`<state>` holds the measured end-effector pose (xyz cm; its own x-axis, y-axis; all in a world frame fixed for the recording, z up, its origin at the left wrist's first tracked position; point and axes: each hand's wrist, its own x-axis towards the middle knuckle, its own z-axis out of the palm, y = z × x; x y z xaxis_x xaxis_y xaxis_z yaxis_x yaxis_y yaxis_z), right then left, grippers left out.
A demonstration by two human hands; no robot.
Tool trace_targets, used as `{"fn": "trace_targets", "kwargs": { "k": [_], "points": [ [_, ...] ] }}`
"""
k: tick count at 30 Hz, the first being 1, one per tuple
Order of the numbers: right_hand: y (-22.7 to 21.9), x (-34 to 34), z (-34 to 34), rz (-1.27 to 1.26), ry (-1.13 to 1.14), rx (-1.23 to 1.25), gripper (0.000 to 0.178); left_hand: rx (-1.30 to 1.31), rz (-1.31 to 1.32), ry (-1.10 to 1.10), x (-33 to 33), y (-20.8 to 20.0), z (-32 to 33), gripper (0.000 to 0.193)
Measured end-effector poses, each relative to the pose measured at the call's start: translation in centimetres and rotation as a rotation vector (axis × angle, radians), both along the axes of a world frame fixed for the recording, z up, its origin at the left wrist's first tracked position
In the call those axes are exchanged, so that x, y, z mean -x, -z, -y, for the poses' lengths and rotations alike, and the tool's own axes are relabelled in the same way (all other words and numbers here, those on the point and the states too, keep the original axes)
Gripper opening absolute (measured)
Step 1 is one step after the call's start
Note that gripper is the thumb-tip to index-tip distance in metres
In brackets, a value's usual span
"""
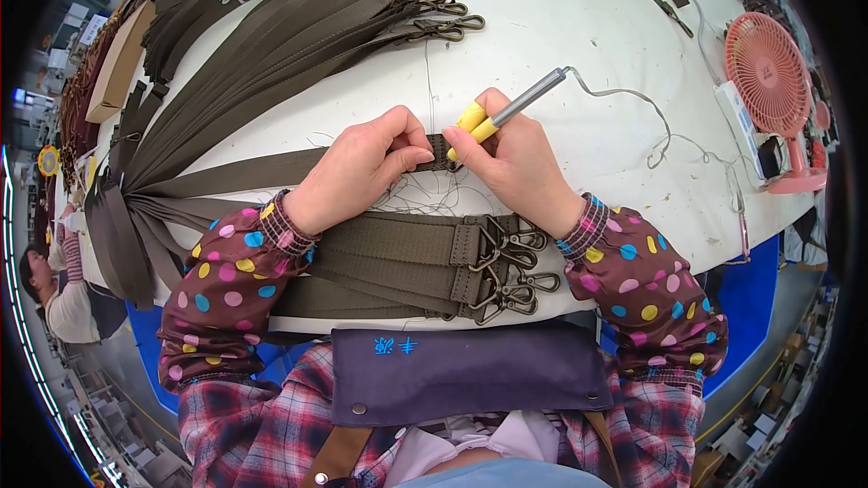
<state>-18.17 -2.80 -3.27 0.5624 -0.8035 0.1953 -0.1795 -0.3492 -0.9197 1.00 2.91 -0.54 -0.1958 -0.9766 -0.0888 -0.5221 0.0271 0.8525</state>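
Note:
My left hand (366, 163) pinches a dark olive webbing strap (262, 172) close to its stitched end, with thumb and fingers pressed together. In my right hand (529, 154) is a corded pen-shaped tool (533, 97), with a grey barrel and a yellow lower part. Its lower end points down at the strap's end, between my two hands. Whether the tip touches the webbing I cannot tell. Another bit of yellow shows around my right fingers. Loose dark threads (434, 194) lie just below the strap end.
Nearer me, stacked straps (389, 258) end in metal swivel hooks (520, 294). A large strap bundle (271, 63) fans across the left of the white table (615, 54). A pink fan (768, 77) stands at right beside a white power strip (737, 117). The tool's thin cord (633, 95) crosses the tabletop.

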Motion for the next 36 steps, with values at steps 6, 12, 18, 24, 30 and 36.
{"fn": "trace_targets", "kwargs": {
  "k": [6, 12, 18, 24, 30, 36],
  "points": [
    [0.7, 0.0, 0.2, 0.124, 0.017, -0.050, 0.026, -0.222, 0.180, 0.282, -1.9, -2.9, 1.7, 0.011],
    [0.1, 0.3, 0.2, 0.108, -0.014, -0.118, 0.027, 0.158, 0.307, 0.562, -2.6, -2.1, 4.9, 0.020],
    [0.1, 0.2, 0.0, 0.120, -0.040, -0.129, 0.028, 0.171, 0.329, 0.689, -2.4, -1.3, 6.2, 0.020],
    [-0.1, 0.1, -0.1, 0.076, -0.041, -0.133, 0.029, 0.112, 0.310, 0.735, -2.0, -1.3, 6.6, 0.018],
    [-0.2, 0.1, -0.2, 0.019, -0.031, -0.071, 0.029, 0.167, 0.308, 0.683, -1.9, -0.4, 6.4, 0.015],
    [0.1, 0.0, -0.2, 0.038, -0.044, -0.035, 0.030, 0.160, 0.333, 0.637, -1.9, -0.3, 6.2, 0.015]
  ]
}}
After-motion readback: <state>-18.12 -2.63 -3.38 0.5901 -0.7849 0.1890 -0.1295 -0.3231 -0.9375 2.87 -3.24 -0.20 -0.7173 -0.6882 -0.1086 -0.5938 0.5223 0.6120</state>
